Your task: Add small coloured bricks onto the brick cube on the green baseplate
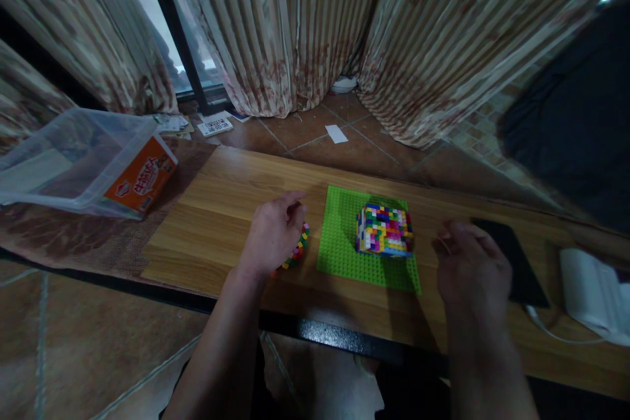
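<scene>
Green beneath 1 multicoloured brick block: 1 baseplate, with 1 left hand at its 9 o'clock, 1 right hand at 3 o'clock, both grips impossible to tell.

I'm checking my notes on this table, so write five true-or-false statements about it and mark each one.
1. A block of small multicoloured plastic bricks stands on a flat green studded baseplate. True.
2. The right hand grips that block. False: the hand is apart from it, to its right.
3. Small multicoloured plastic pieces lie beside the left hand. True.
4. A clear plastic box with an orange label stands right of the baseplate. False: it stands left.
5. A white cable meets the flat black slab. True.
</scene>
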The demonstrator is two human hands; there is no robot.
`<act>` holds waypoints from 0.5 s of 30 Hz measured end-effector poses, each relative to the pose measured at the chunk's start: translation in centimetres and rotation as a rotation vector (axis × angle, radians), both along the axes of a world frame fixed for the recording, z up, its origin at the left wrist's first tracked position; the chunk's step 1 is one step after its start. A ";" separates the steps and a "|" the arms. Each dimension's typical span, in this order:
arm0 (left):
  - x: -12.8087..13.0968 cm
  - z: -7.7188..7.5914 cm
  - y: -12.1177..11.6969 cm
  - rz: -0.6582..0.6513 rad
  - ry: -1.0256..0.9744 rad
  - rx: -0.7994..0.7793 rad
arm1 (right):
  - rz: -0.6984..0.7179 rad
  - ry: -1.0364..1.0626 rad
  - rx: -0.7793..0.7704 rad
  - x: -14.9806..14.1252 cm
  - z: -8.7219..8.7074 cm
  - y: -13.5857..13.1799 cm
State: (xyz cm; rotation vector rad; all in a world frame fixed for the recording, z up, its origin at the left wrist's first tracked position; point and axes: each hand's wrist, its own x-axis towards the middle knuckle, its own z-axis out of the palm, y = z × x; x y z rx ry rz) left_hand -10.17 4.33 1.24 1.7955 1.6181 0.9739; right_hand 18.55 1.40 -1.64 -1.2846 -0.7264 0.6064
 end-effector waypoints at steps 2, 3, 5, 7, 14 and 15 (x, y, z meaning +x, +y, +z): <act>-0.1 0.0 0.0 0.008 -0.011 -0.002 | -0.163 -0.059 0.052 -1.6 0.6 -0.2; -0.2 0.0 0.0 0.013 -0.016 -0.004 | -0.214 -0.132 0.080 -2.6 1.0 -0.4; -0.4 -0.1 0.0 0.028 -0.020 -0.007 | -0.266 -0.321 0.150 -4.7 1.5 -1.1; -0.6 -0.1 0.0 0.044 -0.009 -0.004 | -0.179 -0.463 0.158 -6.7 1.8 -2.0; -1.0 -0.2 0.2 0.078 0.037 0.019 | 0.675 -0.850 0.158 -12.4 0.0 -4.5; -1.0 -0.2 0.2 0.076 0.033 0.024 | 0.722 -0.850 0.166 -13.0 -0.5 -4.7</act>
